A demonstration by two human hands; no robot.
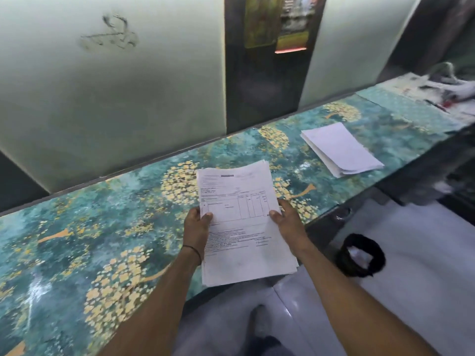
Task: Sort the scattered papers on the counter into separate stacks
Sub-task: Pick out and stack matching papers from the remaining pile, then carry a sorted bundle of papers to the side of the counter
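The left grip held the left edge of a sheaf of printed sheets, its thumb lying on the top page and its fingers hidden beneath. The right grip held the right edge the same way, thumb on top and fingers curled under. A thin dark band circled the left wrist. The sheaf lay across the near edge of the desk, its lower part hanging out over the floor; whether its far end touched the desk could not be told. Its top page was a form with a ruled table and lines of small print, too blurred to read, and the sheets below showed slightly uneven edges. To the right, well apart from the sheaf, a white stack lay flat on the desk, its top sheet blank and its near edges loosely fanned. The desk was teal with yellow blossom clusters. At its far right end sat a blurred heap of papers and pale cloth. Behind the desk stood pale panels, the left one smudged, with a dark gap between them where posters hung. A round black bin with crumpled paper inside stood on the floor near the right forearm.
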